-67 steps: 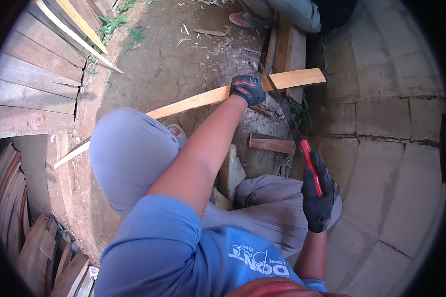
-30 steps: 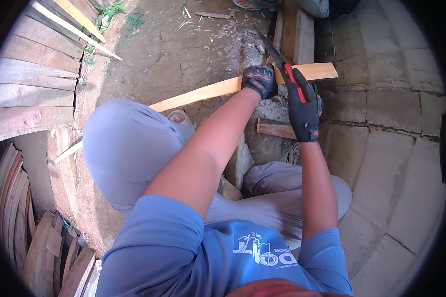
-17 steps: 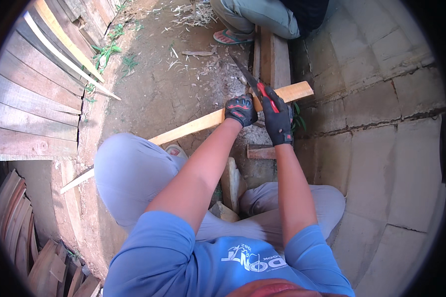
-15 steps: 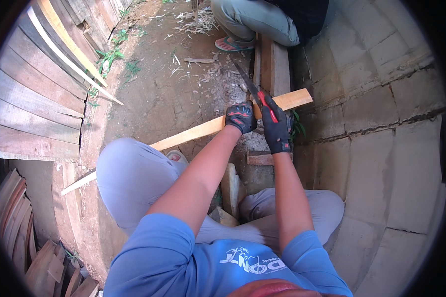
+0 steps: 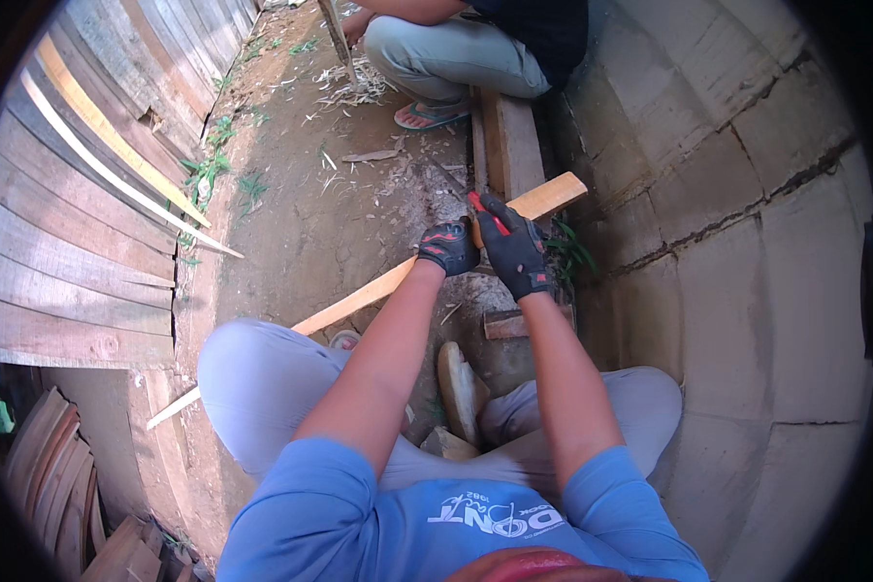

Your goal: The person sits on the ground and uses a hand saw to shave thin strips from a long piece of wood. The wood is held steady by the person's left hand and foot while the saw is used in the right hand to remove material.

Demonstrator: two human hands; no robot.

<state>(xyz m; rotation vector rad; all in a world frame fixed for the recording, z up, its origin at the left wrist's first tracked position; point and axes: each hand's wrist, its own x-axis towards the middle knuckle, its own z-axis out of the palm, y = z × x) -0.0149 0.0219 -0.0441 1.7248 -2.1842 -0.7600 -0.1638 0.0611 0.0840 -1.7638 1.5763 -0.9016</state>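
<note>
Gripping a long plank (image 5: 359,301) near the middle of the frame, the left hand (image 5: 448,246), in a black and red glove, has its fingers curled tight around the wood. The plank runs slantwise from the lower left, past the person's knee, up to its pale cut end (image 5: 551,197) at centre right, close to a block wall (image 5: 747,194). Just beside the left hand, the right hand (image 5: 514,254), gloved the same way, lies over the plank with its fingers closed around the red handle of a tool (image 5: 485,213); the tool's dark working end points up and left over the dirt (image 5: 301,213), but its shape is too small to make out. The two hands are almost touching.

Below the hands, a short wood block (image 5: 514,323) lies on the ground, and a rounded stone (image 5: 459,388) sits between the person's knees. In the upper middle of the frame another person (image 5: 466,58) crouches, one sandalled foot next to a beam (image 5: 514,145) that lies along the foot of the wall. Weathered boards (image 5: 78,194) fill the left side.
</note>
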